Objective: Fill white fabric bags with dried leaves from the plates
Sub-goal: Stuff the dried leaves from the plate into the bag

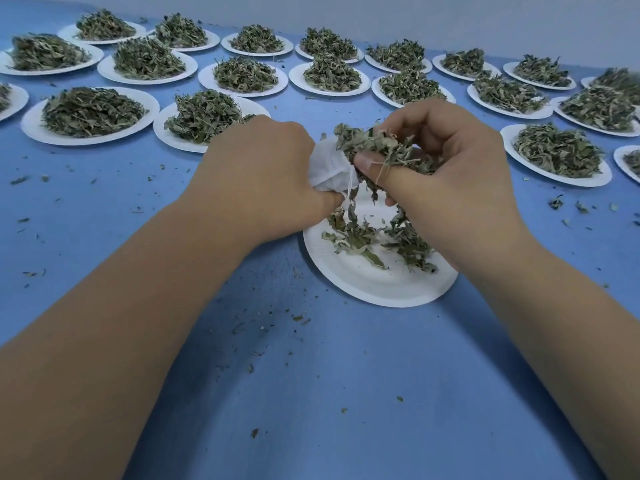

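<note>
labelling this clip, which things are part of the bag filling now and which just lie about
In use: left hand, small white fabric bag, right hand, clump of dried green leaves, nearly empty white paper plate.
Lying about: heaped paper plates behind, leaf crumbs.

Both bare forearms reach forward and converge, left hand (263,174) knuckles up, fingers curled round a bag (329,171), right hand (450,168) just beside it, thumb and fingers pinching leaves (377,147)
</note>
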The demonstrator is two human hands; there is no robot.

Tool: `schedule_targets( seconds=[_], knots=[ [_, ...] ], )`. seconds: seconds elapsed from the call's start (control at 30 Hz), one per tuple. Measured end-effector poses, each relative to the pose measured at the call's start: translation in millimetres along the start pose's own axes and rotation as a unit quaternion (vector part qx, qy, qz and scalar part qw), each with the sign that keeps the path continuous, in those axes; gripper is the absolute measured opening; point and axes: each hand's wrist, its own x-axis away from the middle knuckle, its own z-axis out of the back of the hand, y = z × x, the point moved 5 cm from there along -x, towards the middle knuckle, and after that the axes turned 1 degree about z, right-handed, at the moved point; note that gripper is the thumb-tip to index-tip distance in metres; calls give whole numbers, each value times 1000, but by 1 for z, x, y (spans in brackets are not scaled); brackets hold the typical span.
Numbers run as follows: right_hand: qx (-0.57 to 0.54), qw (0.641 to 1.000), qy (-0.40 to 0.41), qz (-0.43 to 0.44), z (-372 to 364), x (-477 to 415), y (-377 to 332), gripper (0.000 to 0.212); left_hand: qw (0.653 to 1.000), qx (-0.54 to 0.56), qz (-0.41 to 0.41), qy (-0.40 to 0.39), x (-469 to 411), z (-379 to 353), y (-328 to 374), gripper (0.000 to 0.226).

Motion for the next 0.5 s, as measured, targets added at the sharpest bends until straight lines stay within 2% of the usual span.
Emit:
schedule_targets(
  seconds=[0.13,0.3,0.5],
  knots=[
    [34,999,0,14,-2,2,1,33,999,41,-10,8,0,0,3,53],
    [48,998,6,31,-3,2,1,27,995,97,-25,-2,2,-8,12,34],
    [52,998,-25,33,-10,8,-2,23,997,20,-74,20,-5,-7,16,37]
  ],
)
